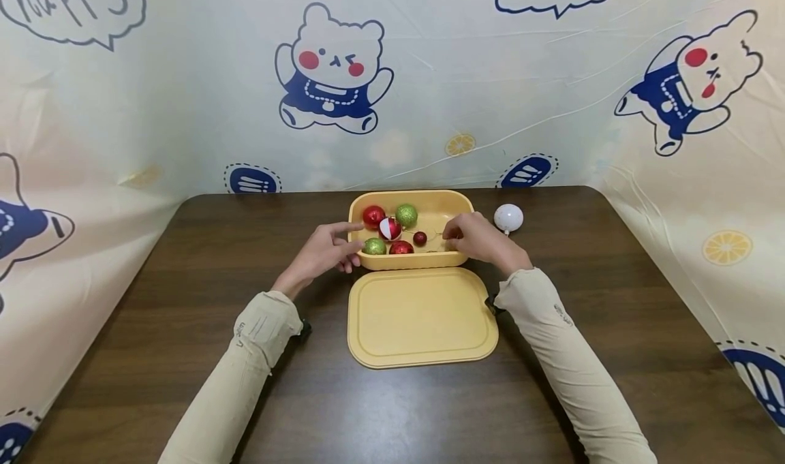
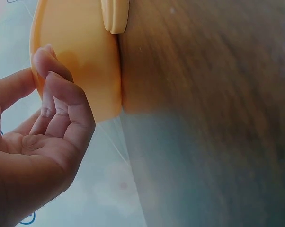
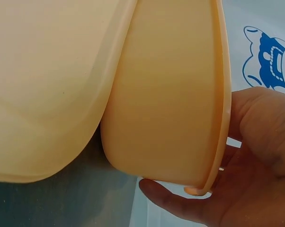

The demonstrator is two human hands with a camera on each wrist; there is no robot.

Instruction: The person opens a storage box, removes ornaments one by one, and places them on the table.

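Note:
A yellow open box (image 1: 405, 262) holds several Christmas baubles. Among them are a glittery green bauble (image 1: 406, 215), a red bauble (image 1: 373, 216), a red-and-white bauble (image 1: 390, 229) and a small dark red bauble (image 1: 420, 238) with a thin string. At the box's left end is my left hand (image 1: 325, 249), its fingers loosely bent beside the outer wall and rim. My right hand (image 1: 484, 239) reaches over the right end, fingers bent down into the box. In the right wrist view the box wall (image 3: 166, 94) hides most of its fingertips, so any grip on the string is unclear.
The yellow lid (image 1: 423, 317) lies flat on the brown table (image 1: 380, 416), just in front of the box. To the right of the box, a white bauble (image 1: 508, 218) sits near the table's back edge. A printed cloth (image 1: 417, 110) hangs behind and at both sides.

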